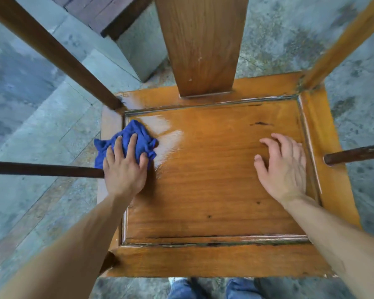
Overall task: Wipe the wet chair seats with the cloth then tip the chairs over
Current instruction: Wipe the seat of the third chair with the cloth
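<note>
An orange-brown wooden chair seat [214, 180] fills the middle of the view, glossy with wet sheen near its far left corner. A crumpled blue cloth [136, 134] lies on that corner. My left hand [124, 167] presses flat on the cloth with straight fingers. My right hand [283, 165] rests on the seat's right side, fingers loosely bent, holding nothing. The broad back slat [201, 44] rises from the seat's far edge.
Dark armrests reach in at the left [41, 169] and right [354, 154]. Back posts slant up at the far left [52, 52] and far right [343, 39]. Wet grey stone steps [41, 115] lie left, a dark wooden piece [99, 11] far left. My jeans show below the seat.
</note>
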